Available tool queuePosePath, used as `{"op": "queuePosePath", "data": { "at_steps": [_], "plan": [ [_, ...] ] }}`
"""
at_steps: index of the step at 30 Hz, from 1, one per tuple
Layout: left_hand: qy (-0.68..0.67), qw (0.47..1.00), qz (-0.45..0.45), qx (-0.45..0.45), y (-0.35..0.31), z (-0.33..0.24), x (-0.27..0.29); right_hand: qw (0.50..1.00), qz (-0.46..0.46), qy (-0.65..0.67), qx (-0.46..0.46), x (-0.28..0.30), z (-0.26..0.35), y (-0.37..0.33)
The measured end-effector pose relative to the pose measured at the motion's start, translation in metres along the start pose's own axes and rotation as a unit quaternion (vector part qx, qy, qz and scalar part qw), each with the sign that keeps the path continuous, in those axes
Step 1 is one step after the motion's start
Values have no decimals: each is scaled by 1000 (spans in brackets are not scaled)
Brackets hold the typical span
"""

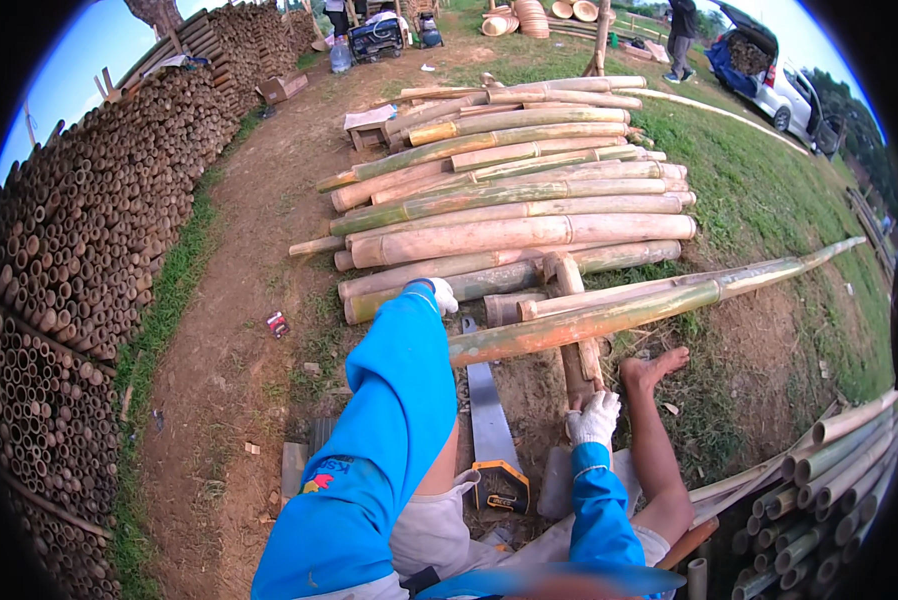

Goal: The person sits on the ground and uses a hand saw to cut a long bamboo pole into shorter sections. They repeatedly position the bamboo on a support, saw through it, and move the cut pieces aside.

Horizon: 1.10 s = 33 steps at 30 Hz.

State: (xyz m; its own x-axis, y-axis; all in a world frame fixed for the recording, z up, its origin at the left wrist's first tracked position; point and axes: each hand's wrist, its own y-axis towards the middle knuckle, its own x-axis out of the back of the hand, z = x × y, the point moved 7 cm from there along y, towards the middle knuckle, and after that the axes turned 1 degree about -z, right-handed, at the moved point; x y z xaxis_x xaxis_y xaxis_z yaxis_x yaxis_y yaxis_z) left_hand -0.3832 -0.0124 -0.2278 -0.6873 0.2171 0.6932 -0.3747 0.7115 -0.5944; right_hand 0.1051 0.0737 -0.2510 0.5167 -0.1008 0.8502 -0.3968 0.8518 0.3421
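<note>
While fingers [606, 403] curl, right hand [595, 420] touches wood piece [588, 358].

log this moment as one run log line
left hand: by bamboo pile | right hand: at near end of wood | pole: across wood | saw: unheld

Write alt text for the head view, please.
Gloved right hand at the near end of a wooden piece crossing under a long bamboo pole; the gloved left hand is near cut bamboo. A handsaw lies between the person's legs.
</note>
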Motion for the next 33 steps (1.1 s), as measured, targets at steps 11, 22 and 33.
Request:
{"op": "queuePosePath", "data": {
  "at_steps": [11, 22, 33],
  "plan": [
    [-95, 995, 29, 26, -16, -8, 1, 1000, -22, -9, 6, 7, 4, -1],
    [-93, 995, 35, 26, -22, -9, 2, 1000, 8, -7, -15, 10, 5, -1],
    [-92, 995, 30, 21, -21, -5, 3, 1000, -13, 6, 5, 17, 10, -2]
  ]
}}
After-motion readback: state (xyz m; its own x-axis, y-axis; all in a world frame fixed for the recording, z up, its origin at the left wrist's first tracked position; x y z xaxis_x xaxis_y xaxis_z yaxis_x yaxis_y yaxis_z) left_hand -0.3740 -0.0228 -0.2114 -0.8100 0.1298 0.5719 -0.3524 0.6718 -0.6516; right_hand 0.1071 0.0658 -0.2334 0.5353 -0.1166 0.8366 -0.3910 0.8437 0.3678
